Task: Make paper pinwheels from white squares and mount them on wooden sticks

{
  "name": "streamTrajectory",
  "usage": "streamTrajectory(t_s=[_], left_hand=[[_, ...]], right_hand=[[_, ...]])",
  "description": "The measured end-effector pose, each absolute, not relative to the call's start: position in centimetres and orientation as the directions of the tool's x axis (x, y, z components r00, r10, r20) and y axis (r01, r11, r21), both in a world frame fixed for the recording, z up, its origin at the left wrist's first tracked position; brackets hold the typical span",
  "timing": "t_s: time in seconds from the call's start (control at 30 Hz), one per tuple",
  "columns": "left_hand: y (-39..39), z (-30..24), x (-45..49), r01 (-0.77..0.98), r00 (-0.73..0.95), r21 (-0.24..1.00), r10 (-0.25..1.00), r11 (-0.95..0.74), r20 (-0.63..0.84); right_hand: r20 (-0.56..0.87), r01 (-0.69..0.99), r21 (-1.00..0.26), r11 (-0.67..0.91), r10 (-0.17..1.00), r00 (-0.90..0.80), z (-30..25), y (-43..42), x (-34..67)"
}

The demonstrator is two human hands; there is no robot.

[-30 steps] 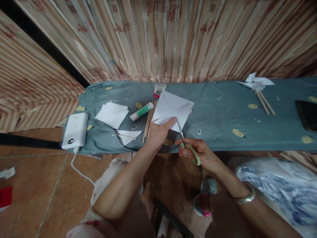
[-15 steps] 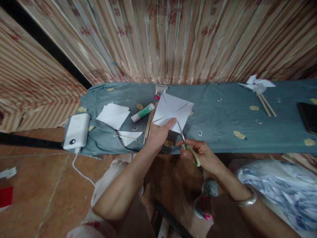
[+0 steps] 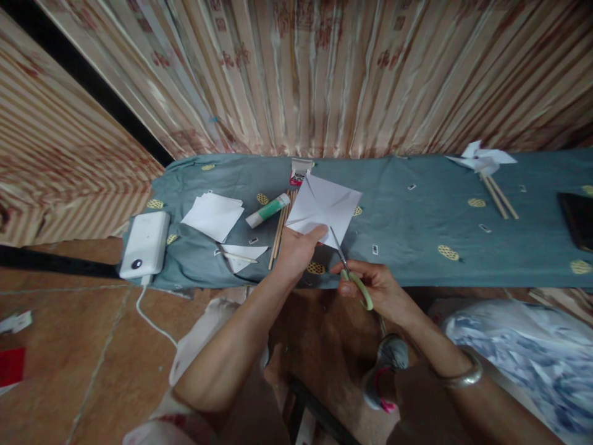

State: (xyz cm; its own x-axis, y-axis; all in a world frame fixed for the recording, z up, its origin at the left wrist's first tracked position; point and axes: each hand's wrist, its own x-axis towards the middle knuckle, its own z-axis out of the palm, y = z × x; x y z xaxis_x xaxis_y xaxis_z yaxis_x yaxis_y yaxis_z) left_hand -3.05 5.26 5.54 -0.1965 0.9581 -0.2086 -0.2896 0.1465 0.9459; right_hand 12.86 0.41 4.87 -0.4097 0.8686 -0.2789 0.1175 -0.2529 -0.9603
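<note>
My left hand (image 3: 299, 250) pinches the near edge of a square white paper (image 3: 327, 201), thumb on top. Slits run inward from the paper's corners. My right hand (image 3: 373, 284) grips scissors (image 3: 356, 285) with pale green handles, their blades at the paper's near corner, just right of my left thumb. Thin wooden sticks (image 3: 278, 238) lie partly under the paper's left side. Beside them rests a glue stick (image 3: 267, 210) with a green label. A small red and white box (image 3: 301, 171) stands behind the paper.
On the left lie a stack of white paper (image 3: 214, 216), a folded paper piece (image 3: 243, 256) and a white power bank (image 3: 144, 245) with a cable. A paper pinwheel (image 3: 484, 161) with two sticks (image 3: 500, 196) and a dark phone (image 3: 577, 219) are on the right. A curtain (image 3: 324, 80) hangs behind.
Almost nothing differs. My left thumb has drawn back slightly to the left, and the scissors have shifted a little at the paper's near corner.
</note>
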Motion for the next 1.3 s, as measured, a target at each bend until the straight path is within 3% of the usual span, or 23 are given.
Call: streamTrajectory(t_s=[0.63, 1.3], left_hand=[[4.79, 5.87, -2.78, -0.203, -0.186, 0.968, 0.964, 0.149, -0.188], [4.70, 5.69, -2.47, -0.222, -0.146, 0.967, 0.976, 0.127, -0.162]], right_hand=[[-0.317, 0.076, -0.948, -0.311, 0.884, -0.344, 5.21, 0.51, 12.67], [-0.387, 0.049, -0.920, -0.390, 0.879, -0.278, 5.76, 0.46, 12.58]])
